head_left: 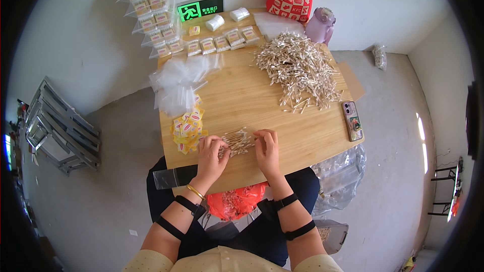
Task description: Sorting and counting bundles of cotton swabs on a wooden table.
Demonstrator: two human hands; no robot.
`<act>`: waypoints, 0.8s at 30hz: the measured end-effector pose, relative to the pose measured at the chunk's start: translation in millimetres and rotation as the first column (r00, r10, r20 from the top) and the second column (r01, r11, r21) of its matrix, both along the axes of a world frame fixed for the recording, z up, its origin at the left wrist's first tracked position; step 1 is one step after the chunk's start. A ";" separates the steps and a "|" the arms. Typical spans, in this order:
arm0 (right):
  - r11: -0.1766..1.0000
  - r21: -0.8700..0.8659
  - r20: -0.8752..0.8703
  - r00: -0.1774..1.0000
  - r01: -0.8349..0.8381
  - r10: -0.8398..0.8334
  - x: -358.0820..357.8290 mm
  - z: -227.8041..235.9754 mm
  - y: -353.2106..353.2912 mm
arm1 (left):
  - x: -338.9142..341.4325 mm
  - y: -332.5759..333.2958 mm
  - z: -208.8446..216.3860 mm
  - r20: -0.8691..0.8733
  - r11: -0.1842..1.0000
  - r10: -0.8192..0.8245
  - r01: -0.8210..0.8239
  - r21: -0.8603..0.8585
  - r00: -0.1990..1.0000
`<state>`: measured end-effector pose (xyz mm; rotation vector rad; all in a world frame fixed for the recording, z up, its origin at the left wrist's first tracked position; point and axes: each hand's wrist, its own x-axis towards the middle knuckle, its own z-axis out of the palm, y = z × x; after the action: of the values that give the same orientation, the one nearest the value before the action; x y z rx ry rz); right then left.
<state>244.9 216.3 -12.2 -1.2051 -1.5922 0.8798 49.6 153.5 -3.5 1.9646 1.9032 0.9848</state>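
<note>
A small loose bundle of cotton swabs (239, 141) lies at the near part of the wooden table, between my two hands. My left hand (210, 155) is closed at the bundle's left end, its thumb and fingers gripping swabs there. Just past the right-hand tips, my right hand (267, 152) has its fingers curled in toward the thumb; whatever they may hold is hidden. Left of the bundle, a pile of small yellow-and-white printed cards (187, 126) reaches close to my left fingers. A large heap of cotton swabs (297, 67) covers the far right of the table.
Clear plastic bags (176, 80) lie at the left. Filled packs (222, 44) line the back, beside a tall stack of packs (151, 14). A phone (352, 121) rests at the right edge, a purple jug (320, 25) behind. Below hangs a red bag (236, 202).
</note>
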 end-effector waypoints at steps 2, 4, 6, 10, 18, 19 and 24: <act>0.999 -0.036 -0.020 1.000 -0.010 0.009 -0.6 3.1 -3.9 | -0.4 0.7 2.1 0.005 0.999 0.035 -0.035 0.026 0.999; 1.000 0.010 0.022 1.000 -0.009 0.009 -0.6 6.0 -7.3 | -2.6 0.1 2.6 -0.025 0.998 0.057 -0.058 -0.039 0.998; 1.000 0.009 0.019 1.000 -0.004 0.003 -0.8 6.0 -9.7 | -2.6 2.2 3.7 -0.026 0.997 0.062 -0.063 -0.043 0.998; 1.000 0.011 0.002 1.000 0.009 -0.009 0.7 4.7 -14.5 | -5.8 4.1 6.1 0.018 0.995 0.086 -0.085 -0.045 0.996; 0.999 0.015 0.037 0.999 -0.032 0.032 -2.4 50.4 -31.9 | -11.4 -12.7 43.0 0.462 0.995 0.095 -0.071 -0.069 0.882; 0.997 -0.022 0.007 0.997 -0.081 0.081 -6.6 67.4 -36.2 | -9.2 -18.8 54.7 0.551 0.994 0.089 -0.043 -0.096 0.829; 0.981 0.041 -0.180 0.964 -0.191 0.195 -23.8 117.5 -59.1 | -0.1 -46.4 91.8 0.639 0.982 0.139 -0.023 -0.187 0.756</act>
<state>221.0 157.2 105.2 -0.9341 -1.5826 1.0615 49.5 107.1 88.3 1.2075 1.5953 1.2713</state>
